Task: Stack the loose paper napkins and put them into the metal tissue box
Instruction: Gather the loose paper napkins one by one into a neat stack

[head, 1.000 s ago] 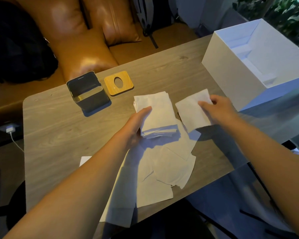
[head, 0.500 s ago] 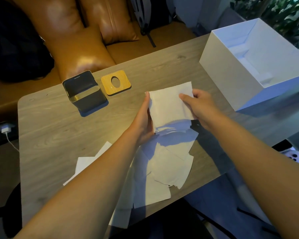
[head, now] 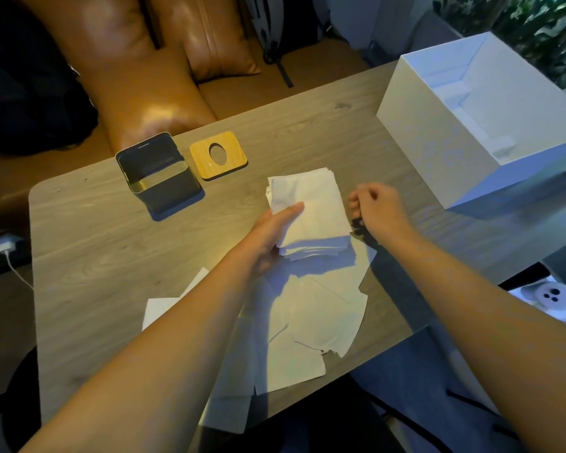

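White napkin stack [head: 309,210]: my left hand [head: 268,235] is gripping it, thumb on top. My right hand [head: 378,207] is hovering just right, fingers loosely curled, holding nothing.

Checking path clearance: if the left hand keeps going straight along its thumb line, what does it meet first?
Probably bare table. The left hand, gripping the napkin stack, points up-right between the wooden lid and the white box; depth is unclear.

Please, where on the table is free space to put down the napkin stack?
Bare wood lies left of the left hand, in front of the metal tissue box, and between the wooden lid and white box. The near middle is crowded with loose napkins.
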